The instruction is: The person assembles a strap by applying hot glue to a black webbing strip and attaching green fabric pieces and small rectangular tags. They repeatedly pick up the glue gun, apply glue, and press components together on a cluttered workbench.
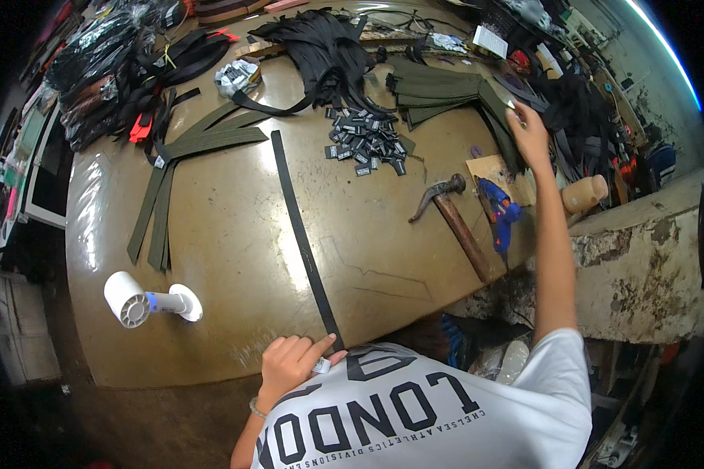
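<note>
Cluttered workshop table (211, 234), its brown top scattered with webbing; left hand (289, 363) pinches the near end of a long black strap (301, 242) lying across it, right hand (528, 129) reaches far over olive straps (438, 90), fingers closed on something small; hammer (454, 215) nearby

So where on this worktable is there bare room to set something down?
Bare tabletop lies between the olive webbing strips and the long black strap, beyond the small white fan. Another free patch sits between that strap and the hammer. The far edge is crowded with black strap piles, small black labels and olive pieces.
</note>
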Demonstrator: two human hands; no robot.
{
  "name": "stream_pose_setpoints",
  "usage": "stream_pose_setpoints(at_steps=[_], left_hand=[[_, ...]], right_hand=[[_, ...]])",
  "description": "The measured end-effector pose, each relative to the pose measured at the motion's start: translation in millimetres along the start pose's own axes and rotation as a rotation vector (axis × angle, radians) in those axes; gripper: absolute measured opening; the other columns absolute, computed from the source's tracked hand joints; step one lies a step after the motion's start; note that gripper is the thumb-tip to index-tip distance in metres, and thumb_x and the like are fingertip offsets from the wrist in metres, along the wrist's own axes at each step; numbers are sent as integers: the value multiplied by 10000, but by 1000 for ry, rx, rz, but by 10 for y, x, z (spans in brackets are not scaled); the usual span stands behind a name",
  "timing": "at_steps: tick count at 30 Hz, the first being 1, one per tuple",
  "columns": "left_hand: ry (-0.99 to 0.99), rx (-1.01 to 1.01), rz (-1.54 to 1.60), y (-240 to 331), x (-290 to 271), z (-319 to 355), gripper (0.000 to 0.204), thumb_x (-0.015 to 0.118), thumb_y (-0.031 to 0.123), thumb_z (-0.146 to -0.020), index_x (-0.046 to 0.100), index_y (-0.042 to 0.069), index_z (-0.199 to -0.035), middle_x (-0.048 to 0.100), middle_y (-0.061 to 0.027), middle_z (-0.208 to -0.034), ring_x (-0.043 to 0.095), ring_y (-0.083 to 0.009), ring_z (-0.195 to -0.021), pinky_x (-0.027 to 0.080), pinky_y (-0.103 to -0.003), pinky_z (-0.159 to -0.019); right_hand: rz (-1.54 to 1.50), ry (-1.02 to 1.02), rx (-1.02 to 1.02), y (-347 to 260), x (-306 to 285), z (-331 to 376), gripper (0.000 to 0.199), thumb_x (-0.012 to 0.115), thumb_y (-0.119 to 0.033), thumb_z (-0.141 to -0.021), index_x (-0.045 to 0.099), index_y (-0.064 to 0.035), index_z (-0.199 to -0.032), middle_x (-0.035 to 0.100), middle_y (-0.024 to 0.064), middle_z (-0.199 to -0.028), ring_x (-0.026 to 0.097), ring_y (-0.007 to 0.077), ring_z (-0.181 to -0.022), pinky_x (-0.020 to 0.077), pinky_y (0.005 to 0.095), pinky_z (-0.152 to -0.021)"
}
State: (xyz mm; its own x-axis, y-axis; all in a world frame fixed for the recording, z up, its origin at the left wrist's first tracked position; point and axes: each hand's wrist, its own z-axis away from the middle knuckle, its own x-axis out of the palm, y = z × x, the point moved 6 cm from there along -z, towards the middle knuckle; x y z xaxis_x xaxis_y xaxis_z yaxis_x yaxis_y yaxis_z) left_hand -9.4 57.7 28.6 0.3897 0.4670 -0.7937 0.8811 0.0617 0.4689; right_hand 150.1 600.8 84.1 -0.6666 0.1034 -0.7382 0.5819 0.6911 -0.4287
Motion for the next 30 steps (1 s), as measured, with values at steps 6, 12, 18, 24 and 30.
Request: stream_pose_setpoints(at_steps=[6, 12, 18, 24, 30], left_hand=[[5, -64, 27, 2, -21, -6, 292, 836, 297, -707, 748, 119, -922, 430, 4, -588, 455, -160, -527, 354, -300, -495], [4, -43, 51, -4, -43, -8, 301, 826, 295, -721, 739, 116, -946, 448, -1, -608, 464, -160, -539, 365, -299, -504], [5, -17, 34, -20, -25, 16, 294, 808, 305, -751, 732, 108, -953, 474, 1, -613, 487, -155, -550, 376, -291, -515], [-5, -10, 61, -38, -6, 34, 298, 801, 308, -763, 724, 103, -966, 483, -2, -616, 502, -154, -558, 377, -294, -519], [7, -13, 16, -48, 22, 54, 273, 774, 328, -792, 721, 123, -963, 468, 3, -611, 494, -148, -550, 375, -289, -515]], right_hand=[[561, -156, -107, 203, 736, -624, 449, 668, -380, -894, 651, -36, -1181, 640, 171, -1114, 624, 355, -1027, 492, 454, -882], [707, -129, -178, -369, 614, -624, 252, 677, -273, -893, 659, -40, -985, 660, 121, -1059, 634, 315, -989, 498, 420, -776], [-635, -178, -283, -2299, -227, 101, 151, 641, -104, -940, 646, -19, -1064, 653, 26, -1023, 616, 125, -898, 493, 270, -816], [-642, -667, -379, -3551, 419, 1692, 257, 626, -93, -915, 637, -21, -1161, 684, 182, -1062, 676, 275, -960, 510, 343, -859], [-493, -709, -132, -3221, 1077, 2230, 215, 594, -132, -937, 620, -31, -1126, 669, 143, -1072, 617, 305, -995, 418, 385, -884]])
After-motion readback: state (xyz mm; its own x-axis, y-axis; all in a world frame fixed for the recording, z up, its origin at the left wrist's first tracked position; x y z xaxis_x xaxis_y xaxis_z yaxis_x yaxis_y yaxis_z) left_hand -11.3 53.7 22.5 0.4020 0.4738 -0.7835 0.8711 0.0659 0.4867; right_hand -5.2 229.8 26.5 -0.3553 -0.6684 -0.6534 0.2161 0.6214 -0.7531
